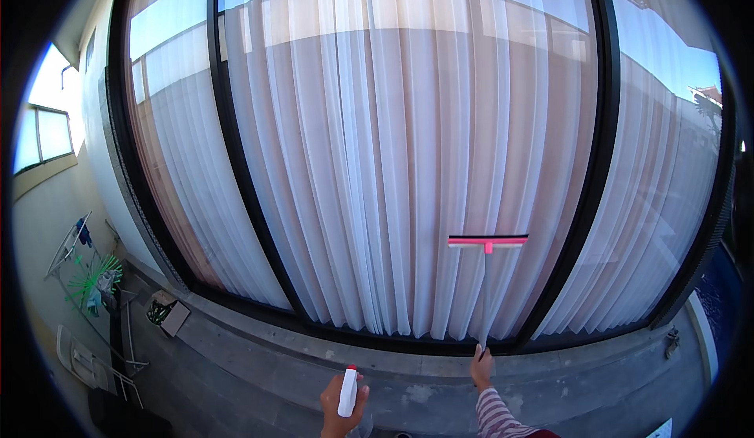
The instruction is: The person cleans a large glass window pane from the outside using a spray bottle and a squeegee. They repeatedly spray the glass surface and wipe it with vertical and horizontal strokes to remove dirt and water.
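Note:
My left hand [333, 401] grips a spray bottle by its neck; the white trigger head [348, 392] with a red nozzle tip points towards the glass. Most of the bottle's clear body is hidden below the hand. My right hand [481, 367] is closed around the lower end of the grey pole of a squeegee [485, 297]. The squeegee's pink head with its dark rubber blade [488, 241] stands upright before the large middle glass panel [377, 143]; I cannot tell whether the blade touches it. White pleated curtains hang behind the glass, which reflects a wall and sky.
Black frame posts [601, 143] divide the glass panels. Grey floor tiles [412, 394] run along a low step below them. At left are an open cardboard box [168, 314], a metal drying rack [70, 244] and green hanging pegs [94, 282]. Blue water [716, 302] lies beyond the right edge.

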`<state>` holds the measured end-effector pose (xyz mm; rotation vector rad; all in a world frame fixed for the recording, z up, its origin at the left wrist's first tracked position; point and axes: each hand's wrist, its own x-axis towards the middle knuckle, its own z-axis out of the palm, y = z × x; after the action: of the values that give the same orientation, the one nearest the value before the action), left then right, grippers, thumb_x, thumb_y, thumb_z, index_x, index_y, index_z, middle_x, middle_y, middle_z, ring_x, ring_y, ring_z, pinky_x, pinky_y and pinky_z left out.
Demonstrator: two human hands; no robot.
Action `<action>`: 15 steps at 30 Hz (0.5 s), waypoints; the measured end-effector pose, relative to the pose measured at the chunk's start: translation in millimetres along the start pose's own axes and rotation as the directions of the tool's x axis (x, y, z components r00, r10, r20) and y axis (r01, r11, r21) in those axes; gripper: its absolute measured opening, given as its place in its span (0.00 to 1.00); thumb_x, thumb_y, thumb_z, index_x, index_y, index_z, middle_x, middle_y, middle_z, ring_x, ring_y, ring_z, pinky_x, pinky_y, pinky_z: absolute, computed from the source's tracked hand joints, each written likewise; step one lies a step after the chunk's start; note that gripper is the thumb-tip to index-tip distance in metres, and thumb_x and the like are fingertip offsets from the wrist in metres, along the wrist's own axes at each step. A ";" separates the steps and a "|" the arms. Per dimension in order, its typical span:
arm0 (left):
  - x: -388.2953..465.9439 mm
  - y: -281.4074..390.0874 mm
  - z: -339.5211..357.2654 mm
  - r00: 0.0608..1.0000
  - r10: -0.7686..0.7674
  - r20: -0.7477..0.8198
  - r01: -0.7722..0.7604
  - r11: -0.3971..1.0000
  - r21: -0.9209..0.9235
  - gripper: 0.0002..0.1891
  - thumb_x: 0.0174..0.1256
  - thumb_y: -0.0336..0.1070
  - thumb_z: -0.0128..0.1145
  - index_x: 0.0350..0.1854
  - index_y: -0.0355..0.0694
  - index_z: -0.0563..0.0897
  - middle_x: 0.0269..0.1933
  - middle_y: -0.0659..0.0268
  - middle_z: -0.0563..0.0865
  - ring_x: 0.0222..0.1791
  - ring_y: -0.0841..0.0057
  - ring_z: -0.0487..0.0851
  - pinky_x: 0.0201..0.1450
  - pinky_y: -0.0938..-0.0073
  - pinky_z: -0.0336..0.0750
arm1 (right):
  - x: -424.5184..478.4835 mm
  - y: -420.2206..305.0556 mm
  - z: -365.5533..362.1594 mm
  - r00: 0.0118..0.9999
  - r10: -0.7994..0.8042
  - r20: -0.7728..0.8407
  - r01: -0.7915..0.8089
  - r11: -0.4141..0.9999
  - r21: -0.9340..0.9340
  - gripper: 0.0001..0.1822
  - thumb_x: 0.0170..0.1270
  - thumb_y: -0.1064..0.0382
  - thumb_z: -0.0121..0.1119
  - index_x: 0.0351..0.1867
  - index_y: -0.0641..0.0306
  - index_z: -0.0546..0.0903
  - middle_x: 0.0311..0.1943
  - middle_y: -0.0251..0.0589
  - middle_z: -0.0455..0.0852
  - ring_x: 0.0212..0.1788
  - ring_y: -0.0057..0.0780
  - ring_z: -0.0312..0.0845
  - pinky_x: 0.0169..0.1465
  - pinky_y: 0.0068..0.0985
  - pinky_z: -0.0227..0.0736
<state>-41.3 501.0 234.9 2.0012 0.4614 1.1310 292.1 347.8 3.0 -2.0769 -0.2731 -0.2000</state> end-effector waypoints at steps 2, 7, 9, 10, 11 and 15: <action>-14.9 34.8 3.8 0.992 -0.112 -0.065 0.104 0.988 -0.117 0.09 0.60 0.28 0.59 0.41 0.30 0.79 0.33 0.61 0.84 0.24 0.78 0.84 0.27 0.81 0.76 | 36.0 -27.3 -11.7 0.988 -0.135 -0.068 0.135 0.991 -0.015 0.25 0.72 0.48 0.46 0.39 0.76 0.76 0.30 0.68 0.80 0.37 0.68 0.76 0.40 0.54 0.67; -64.7 31.8 24.5 0.987 -0.160 -0.022 0.156 0.981 -0.116 0.09 0.59 0.28 0.60 0.41 0.31 0.79 0.32 0.61 0.84 0.24 0.75 0.83 0.27 0.78 0.76 | 156.7 -153.1 -110.5 0.922 -0.286 -0.262 0.314 0.946 0.073 0.23 0.71 0.51 0.49 0.34 0.76 0.76 0.25 0.66 0.79 0.32 0.65 0.77 0.35 0.48 0.69; -77.1 51.4 29.3 0.976 -0.210 -0.061 0.203 0.974 -0.103 0.09 0.56 0.29 0.63 0.38 0.34 0.81 0.30 0.59 0.83 0.26 0.67 0.82 0.29 0.72 0.74 | 180.2 -202.5 -125.3 0.929 -0.287 -0.234 0.318 0.942 0.110 0.25 0.71 0.50 0.47 0.33 0.76 0.76 0.25 0.66 0.80 0.33 0.65 0.78 0.36 0.49 0.69; -77.1 58.8 33.3 0.987 -0.155 -0.041 0.152 0.987 -0.052 0.09 0.56 0.29 0.63 0.38 0.34 0.81 0.30 0.59 0.83 0.26 0.67 0.82 0.29 0.72 0.74 | 184.0 -213.1 -135.9 0.928 -0.287 -0.239 0.320 0.941 0.111 0.25 0.71 0.49 0.47 0.33 0.76 0.77 0.25 0.66 0.80 0.33 0.65 0.78 0.37 0.49 0.69; -75.2 66.8 36.8 0.995 -0.094 -0.020 0.094 0.996 -0.005 0.09 0.55 0.28 0.63 0.38 0.34 0.81 0.30 0.59 0.83 0.26 0.66 0.82 0.29 0.72 0.74 | 182.7 -209.2 -141.0 0.930 -0.286 -0.233 0.316 0.943 0.105 0.26 0.71 0.48 0.47 0.33 0.76 0.77 0.25 0.66 0.80 0.33 0.65 0.78 0.37 0.50 0.69; -69.0 84.6 49.3 0.995 0.102 -0.001 -0.102 0.994 0.032 0.11 0.57 0.27 0.60 0.42 0.31 0.80 0.31 0.62 0.83 0.26 0.78 0.85 0.28 0.80 0.76 | 158.4 -145.0 -115.0 0.925 -0.289 -0.245 0.311 0.949 0.056 0.26 0.71 0.47 0.47 0.33 0.76 0.77 0.28 0.68 0.80 0.36 0.67 0.77 0.39 0.51 0.69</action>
<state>-42.1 381.8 246.7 2.0711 0.3842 1.1951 401.0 335.6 220.5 -1.8880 -0.4480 -0.6030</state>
